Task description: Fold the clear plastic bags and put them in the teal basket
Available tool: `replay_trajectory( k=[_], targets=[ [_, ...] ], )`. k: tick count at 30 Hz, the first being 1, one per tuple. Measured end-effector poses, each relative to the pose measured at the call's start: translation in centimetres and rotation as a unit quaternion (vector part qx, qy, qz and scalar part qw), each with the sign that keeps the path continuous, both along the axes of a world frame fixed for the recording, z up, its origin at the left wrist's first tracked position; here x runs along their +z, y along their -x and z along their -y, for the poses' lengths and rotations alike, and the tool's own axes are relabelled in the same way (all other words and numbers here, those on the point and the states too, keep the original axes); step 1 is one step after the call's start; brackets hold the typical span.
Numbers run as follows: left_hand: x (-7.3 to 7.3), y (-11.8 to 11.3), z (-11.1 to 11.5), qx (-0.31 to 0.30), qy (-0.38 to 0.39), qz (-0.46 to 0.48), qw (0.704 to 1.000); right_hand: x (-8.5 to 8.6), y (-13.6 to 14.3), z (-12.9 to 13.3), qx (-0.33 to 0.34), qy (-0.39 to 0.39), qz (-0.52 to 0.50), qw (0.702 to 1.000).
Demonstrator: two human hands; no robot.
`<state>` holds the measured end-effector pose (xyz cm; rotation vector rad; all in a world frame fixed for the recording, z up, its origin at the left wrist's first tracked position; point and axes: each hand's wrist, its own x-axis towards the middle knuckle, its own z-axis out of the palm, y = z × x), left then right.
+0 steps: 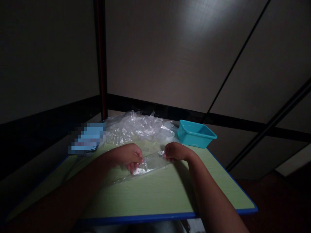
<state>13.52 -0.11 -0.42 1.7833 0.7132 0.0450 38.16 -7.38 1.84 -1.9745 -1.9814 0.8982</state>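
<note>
A clear plastic bag (pixel 154 162) stretches between my two hands, just over the green tabletop. My left hand (pixel 133 158) pinches it at one side, with the fingers closed on the film. At the other side my right hand (pixel 174 151) is also closed on the bag's edge. Part of the film trails to the lower left, under my left wrist. Behind my hands lies a large crumpled heap of clear plastic bags (pixel 141 126).
A turquoise plastic basin (pixel 195 139) stands at the table's back right. A blurred-out light blue item (pixel 88 137) lies at the back left. The green table (pixel 145 197) has a blue edge, and panelled walls (pixel 157 64) rise behind it.
</note>
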Motion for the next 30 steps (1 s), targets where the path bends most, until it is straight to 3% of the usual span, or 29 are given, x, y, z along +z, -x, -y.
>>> replay_trajectory(
  k=[15,30],
  targets=[
    [0.22,0.14,0.02,-0.021,-0.019,-0.054,0.998,-0.01,-0.19,-0.22,-0.052,-0.005,0.09,0.995],
    [-0.44,0.22,-0.37,-0.045,-0.017,-0.06,0.997,-0.68,0.03,-0.53,-0.078,-0.003,0.114,0.99]
  ],
)
